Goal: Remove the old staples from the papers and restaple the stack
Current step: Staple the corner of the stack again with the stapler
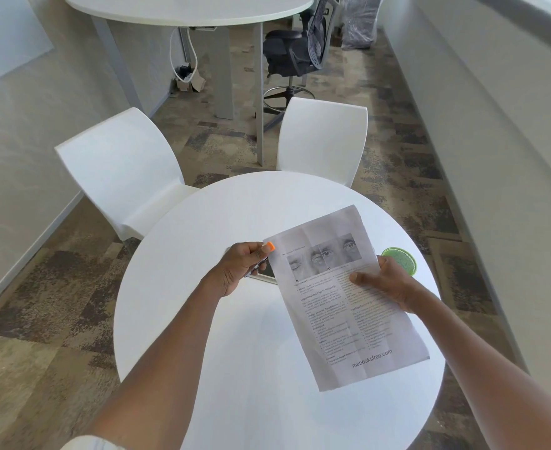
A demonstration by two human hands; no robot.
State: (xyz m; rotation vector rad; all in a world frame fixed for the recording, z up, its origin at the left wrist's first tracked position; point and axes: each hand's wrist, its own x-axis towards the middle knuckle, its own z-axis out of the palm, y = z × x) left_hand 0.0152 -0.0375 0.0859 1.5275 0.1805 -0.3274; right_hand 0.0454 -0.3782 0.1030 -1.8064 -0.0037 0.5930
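A stack of printed papers [339, 306] with eye photographs at the top is held above the round white table [235, 352]. My right hand [381, 280] grips its right edge, thumb on the printed face. My left hand [241, 267] is curled round a small tool with an orange tip [269, 245], which touches the stack's top left corner. The rest of the tool is hidden in my fist, and no staple can be made out.
A green round object [402, 259] lies on the table behind my right hand. A phone-like flat object [264, 275] peeks out under the papers. Two white chairs [131, 170] [322, 138] stand beyond the table. A larger table and an office chair [300, 50] are farther back.
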